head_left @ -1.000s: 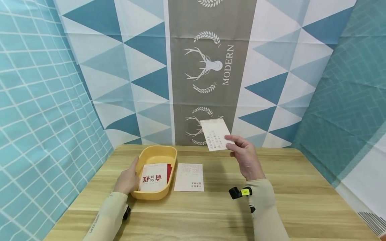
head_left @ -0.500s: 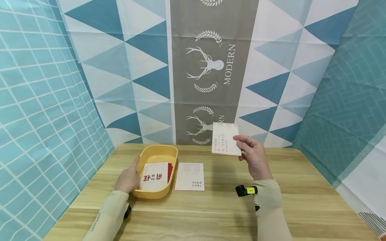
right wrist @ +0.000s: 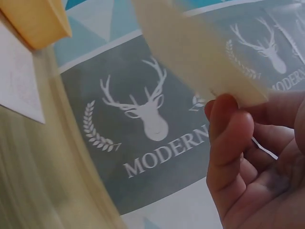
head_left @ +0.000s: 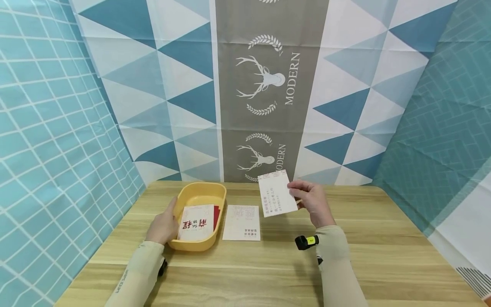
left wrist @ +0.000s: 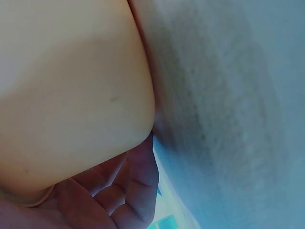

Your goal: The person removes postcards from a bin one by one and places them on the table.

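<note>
My right hand (head_left: 307, 200) pinches a white card (head_left: 277, 194) with small printed lines by its right edge, held just above the wooden table (head_left: 383, 251). The right wrist view shows the card (right wrist: 200, 52) from below, with my thumb (right wrist: 228, 124) under its edge. My left hand (head_left: 164, 226) rests against the left wall of a yellow tray (head_left: 199, 194); in the left wrist view the fingers (left wrist: 128, 186) curl under the tray's side (left wrist: 71, 95). Inside the tray lies a white card with red characters (head_left: 195, 223) over a red one. Another white card (head_left: 241, 221) lies flat on the table beside the tray.
A patterned cloth backdrop with a grey deer strip (head_left: 264, 85) hangs right behind the table's far edge. Teal cloth walls stand at the left and right. A small black and yellow device (head_left: 306, 241) sits on my right wrist.
My right hand has brought the held card down and slightly left, closer to the table. The left hand and the tray have stayed put.
</note>
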A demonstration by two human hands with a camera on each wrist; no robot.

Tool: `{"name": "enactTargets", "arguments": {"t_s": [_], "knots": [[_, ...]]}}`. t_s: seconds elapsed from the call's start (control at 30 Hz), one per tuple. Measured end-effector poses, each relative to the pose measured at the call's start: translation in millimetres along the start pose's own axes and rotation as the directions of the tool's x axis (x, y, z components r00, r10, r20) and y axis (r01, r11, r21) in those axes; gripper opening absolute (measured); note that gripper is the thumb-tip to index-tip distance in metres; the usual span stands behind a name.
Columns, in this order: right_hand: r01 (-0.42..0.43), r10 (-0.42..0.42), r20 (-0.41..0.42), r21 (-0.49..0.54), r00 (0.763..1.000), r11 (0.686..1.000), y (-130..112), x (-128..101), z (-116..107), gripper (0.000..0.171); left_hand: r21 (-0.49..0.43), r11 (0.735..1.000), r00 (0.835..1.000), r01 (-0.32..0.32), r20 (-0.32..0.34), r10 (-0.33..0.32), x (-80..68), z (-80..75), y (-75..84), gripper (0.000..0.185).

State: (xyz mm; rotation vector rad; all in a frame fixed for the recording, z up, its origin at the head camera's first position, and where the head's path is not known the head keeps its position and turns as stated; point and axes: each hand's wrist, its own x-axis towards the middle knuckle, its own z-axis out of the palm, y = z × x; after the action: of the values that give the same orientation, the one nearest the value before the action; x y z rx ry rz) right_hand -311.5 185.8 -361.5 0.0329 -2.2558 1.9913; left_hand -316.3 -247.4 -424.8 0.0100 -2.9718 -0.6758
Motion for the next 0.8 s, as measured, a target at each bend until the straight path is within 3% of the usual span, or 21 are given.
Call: {"name": "enactTargets", "arguments": {"t_s": [0.2, 0.57, 0.8], "knots": [[-0.003, 0.003, 0.039, 0.001, 0.999, 1.0, 12.0, 5.5, 8.2, 0.023, 0.005, 1.0, 1.0, -0.002, -0.003, 0.002, 0.0, -0.5, 0.7, 0.064], [-0.074, 0.081, 0.145, -0.054, 0.986, 0.996, 37.0, 13.6, 31.3, 0.019, 0.0, 1.0, 1.0, 0.0, -0.001, 0.0, 0.3, 0.5, -1.0, 0.063], [-0.108, 0.118, 0.169, -0.064, 0.979, 0.992, 48.5, 14.9, 42.6, 0.017, -0.003, 1.0, 1.0, 0.01, 0.003, -0.01, -0.1, -0.4, -0.2, 0.064]]}}
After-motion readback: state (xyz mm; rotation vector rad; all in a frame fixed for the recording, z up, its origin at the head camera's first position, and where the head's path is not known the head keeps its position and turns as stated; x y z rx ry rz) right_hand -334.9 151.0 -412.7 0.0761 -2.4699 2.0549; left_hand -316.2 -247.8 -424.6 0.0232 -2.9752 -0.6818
